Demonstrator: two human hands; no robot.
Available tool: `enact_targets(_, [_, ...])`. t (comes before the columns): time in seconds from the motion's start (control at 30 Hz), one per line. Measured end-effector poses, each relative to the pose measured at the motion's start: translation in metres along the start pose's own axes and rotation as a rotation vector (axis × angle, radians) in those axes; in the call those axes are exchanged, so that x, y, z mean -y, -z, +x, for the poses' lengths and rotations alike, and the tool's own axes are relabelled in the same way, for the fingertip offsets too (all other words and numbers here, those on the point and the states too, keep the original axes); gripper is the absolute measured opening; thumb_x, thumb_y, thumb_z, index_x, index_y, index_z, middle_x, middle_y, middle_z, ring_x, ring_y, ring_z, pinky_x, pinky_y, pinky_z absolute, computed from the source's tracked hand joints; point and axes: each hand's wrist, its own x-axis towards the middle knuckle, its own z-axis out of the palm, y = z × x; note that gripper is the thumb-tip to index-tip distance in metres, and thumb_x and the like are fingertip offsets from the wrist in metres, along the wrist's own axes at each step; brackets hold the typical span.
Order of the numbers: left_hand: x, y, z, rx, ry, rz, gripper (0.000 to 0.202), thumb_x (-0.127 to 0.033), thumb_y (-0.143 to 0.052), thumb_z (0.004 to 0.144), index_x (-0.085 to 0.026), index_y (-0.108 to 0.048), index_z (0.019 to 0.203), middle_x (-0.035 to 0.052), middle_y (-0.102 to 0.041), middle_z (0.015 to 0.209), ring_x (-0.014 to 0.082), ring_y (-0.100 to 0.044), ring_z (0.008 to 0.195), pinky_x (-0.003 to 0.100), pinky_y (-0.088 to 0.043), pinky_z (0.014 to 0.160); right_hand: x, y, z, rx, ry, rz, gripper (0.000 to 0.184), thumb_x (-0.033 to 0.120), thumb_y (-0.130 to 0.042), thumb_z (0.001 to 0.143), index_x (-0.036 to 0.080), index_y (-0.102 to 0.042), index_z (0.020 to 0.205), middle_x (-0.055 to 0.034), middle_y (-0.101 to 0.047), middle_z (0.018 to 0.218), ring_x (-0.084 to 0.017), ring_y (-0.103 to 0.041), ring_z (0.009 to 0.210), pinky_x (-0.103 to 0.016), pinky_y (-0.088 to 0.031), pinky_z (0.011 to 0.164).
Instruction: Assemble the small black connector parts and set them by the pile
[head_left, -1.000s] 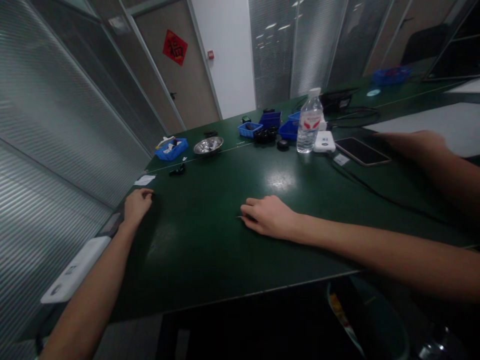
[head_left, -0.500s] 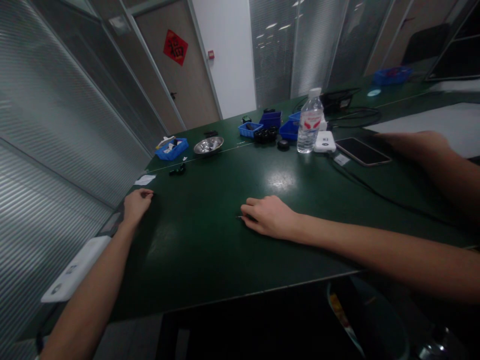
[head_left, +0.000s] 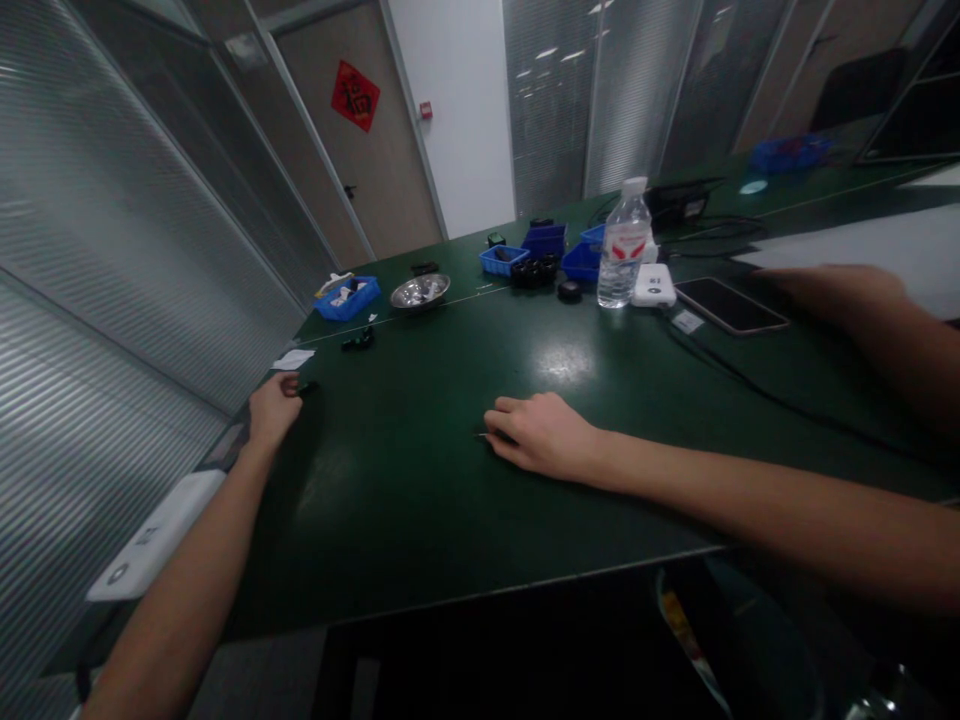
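Note:
My left hand is at the table's left side with its fingers curled. A small dark object shows at its fingertips, too blurred to name. My right hand rests on the green table, thumb and fingers closed in a pinch. From its fingertips a thin, light, pin-like piece sticks out to the left; most of it is hidden. Beyond my left hand lie a white paper slip and a small dark part.
Farther back stand a metal bowl, a blue basket with small items and a water bottle. A phone and black cable lie to the right. Another person's hand is at the right. A white box lies at lower left.
The fingers of my left hand have curled back a little, and more of the dark object shows beside them. My right hand keeps its pinch. The whole view has shifted slightly.

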Motion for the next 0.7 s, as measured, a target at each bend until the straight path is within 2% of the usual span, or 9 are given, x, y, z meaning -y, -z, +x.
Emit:
enact_targets(0.13, [-0.001, 0.004, -0.003, -0.004, -0.062, 0.079, 0.047, -0.015, -0.054, 0.080, -0.015, -0.070, 0.124, 0.0118, -0.074, 0.115, 0.0283, -0.069, 0.104, 0.039, -0.051, 0.099, 0.000, -0.001, 0.000, -0.002, 0.000, 0.003, 0.027, 0.037, -0.047, 0.103, 0.017, -0.065, 0.103, -0.0053, -0.065, 0.096, -0.010, -0.048, 0.062, -0.027, -0.021, 0.055])
enact_targets(0.23, [-0.008, 0.007, -0.007, -0.047, -0.132, 0.183, 0.039, -0.021, -0.052, 0.086, -0.015, -0.073, 0.118, 0.0150, -0.070, 0.121, 0.0324, -0.067, 0.109, 0.043, -0.050, 0.101, -0.001, -0.001, 0.000, -0.007, 0.003, 0.005, 0.026, 0.037, -0.048, 0.103, 0.017, -0.065, 0.103, -0.0049, -0.064, 0.095, -0.010, -0.048, 0.061, -0.028, -0.022, 0.054])
enact_targets(0.43, [-0.027, 0.006, -0.016, 0.004, -0.188, 0.309, 0.039, -0.028, -0.048, 0.093, -0.011, -0.073, 0.118, 0.0187, -0.068, 0.117, 0.0345, -0.066, 0.106, 0.043, -0.052, 0.095, 0.000, 0.001, 0.001, 0.008, 0.004, 0.008, 0.026, 0.037, -0.047, 0.103, 0.017, -0.064, 0.105, -0.0053, -0.064, 0.096, -0.010, -0.050, 0.063, -0.027, -0.024, 0.055])
enact_targets(0.6, [-0.034, 0.003, -0.019, -0.016, -0.226, 0.283, 0.036, -0.034, -0.050, 0.096, -0.011, -0.072, 0.113, 0.0172, -0.069, 0.114, 0.0331, -0.065, 0.105, 0.043, -0.051, 0.094, 0.000, 0.003, 0.001, 0.017, 0.003, 0.014, 0.027, 0.037, -0.047, 0.103, 0.017, -0.065, 0.104, -0.0052, -0.065, 0.098, -0.010, -0.051, 0.063, -0.027, -0.024, 0.055])
enact_targets(0.7, [-0.048, 0.005, -0.020, 0.042, -0.290, 0.152, 0.030, -0.029, -0.054, 0.095, -0.014, -0.072, 0.113, 0.0135, -0.070, 0.114, 0.0290, -0.065, 0.105, 0.039, -0.049, 0.098, 0.000, 0.002, 0.001, 0.003, 0.001, 0.011, 0.025, 0.037, -0.048, 0.103, 0.017, -0.064, 0.104, -0.0051, -0.065, 0.098, -0.010, -0.050, 0.063, -0.027, -0.023, 0.055])
